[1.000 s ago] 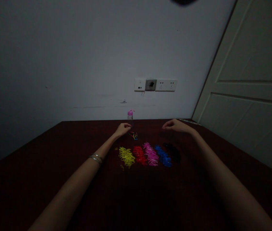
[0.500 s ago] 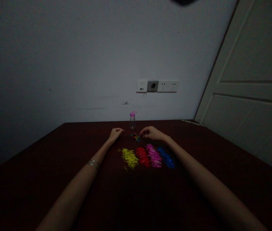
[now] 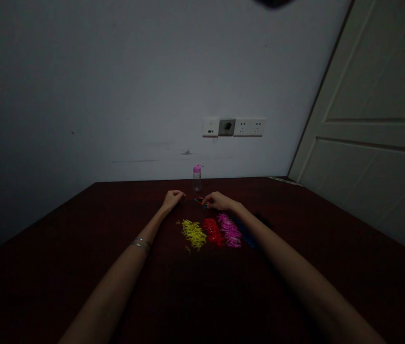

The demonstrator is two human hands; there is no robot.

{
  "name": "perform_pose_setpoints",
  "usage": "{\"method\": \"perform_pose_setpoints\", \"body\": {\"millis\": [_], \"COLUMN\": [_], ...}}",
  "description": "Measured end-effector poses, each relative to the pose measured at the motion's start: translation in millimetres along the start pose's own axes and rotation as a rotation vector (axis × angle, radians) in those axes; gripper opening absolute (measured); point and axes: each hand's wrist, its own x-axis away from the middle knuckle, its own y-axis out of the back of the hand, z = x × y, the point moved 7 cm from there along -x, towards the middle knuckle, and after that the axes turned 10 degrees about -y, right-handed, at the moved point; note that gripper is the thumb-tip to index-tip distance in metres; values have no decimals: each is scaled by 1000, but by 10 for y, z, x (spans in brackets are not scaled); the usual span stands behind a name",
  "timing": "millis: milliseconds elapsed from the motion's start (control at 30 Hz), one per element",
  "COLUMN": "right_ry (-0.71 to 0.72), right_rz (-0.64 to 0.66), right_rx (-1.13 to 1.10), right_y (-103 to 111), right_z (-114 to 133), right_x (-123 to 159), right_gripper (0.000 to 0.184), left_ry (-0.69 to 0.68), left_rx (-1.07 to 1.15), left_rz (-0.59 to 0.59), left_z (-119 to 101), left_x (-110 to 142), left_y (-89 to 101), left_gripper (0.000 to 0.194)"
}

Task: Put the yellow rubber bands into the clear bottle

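Note:
My left hand (image 3: pixel 173 198) rests on the table left of a small mixed pile of coloured rubber bands (image 3: pixel 198 199). Its fingers are drawn together, and anything between them is too small to make out. My right hand (image 3: pixel 217 201) reaches over the right side of that pile with fingers pinched at it; what they grip cannot be made out. Nearer to me lie separate heaps of yellow rubber bands (image 3: pixel 194 234), red ones (image 3: pixel 213 231), pink ones (image 3: pixel 229 231) and blue ones (image 3: pixel 246 233). My right forearm partly covers the blue heap.
Behind the mixed pile stands a clear bottle (image 3: pixel 197 182) with a pink cap. The dark red table (image 3: pixel 80 248) meets a pale wall with sockets (image 3: pixel 249 127). A white panelled door (image 3: pixel 374 129) rises at the right. A few loose yellow bands lie beside their heap.
My right hand has shifted left onto the mixed pile, covering part of it, and its forearm now hides more of the blue heap. My left hand has hardly moved.

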Motion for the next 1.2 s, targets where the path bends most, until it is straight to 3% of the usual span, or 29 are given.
{"method": "perform_pose_setpoints", "body": {"millis": [133,267,467,667,800,933,1067,1200], "right_ry": [-7,-51,-148,-228,-269,-267,-269,-296], "right_rz": [-46,-89,32,235,279,243,125,25], "right_rx": [-12,-81,-135,-172,-183,-209,-222,-252], "right_y": [40,260,513,382,319,386,544,644], "right_z": [-10,-121,-491,-656,-689,-701,-752,-828], "right_x": [56,196,485,704,743,755,769,775], "right_gripper": [32,32,26,24,22,23,24,24], "left_ry": [-1,-20,-52,-28,-23,-35,-45,-161], "left_rx": [-6,-25,-34,-48,-32,-11,-53,-183], "left_rz": [7,15,26,15,8,-64,-122,-112], "left_z": [2,9,20,31,36,30,-7,-204], "left_x": [3,-5,-19,-19,-18,-11,14,39], "left_y": [3,-2,-12,9,17,76,126,86], "left_gripper": [27,28,29,30,30,30,30,27]}}
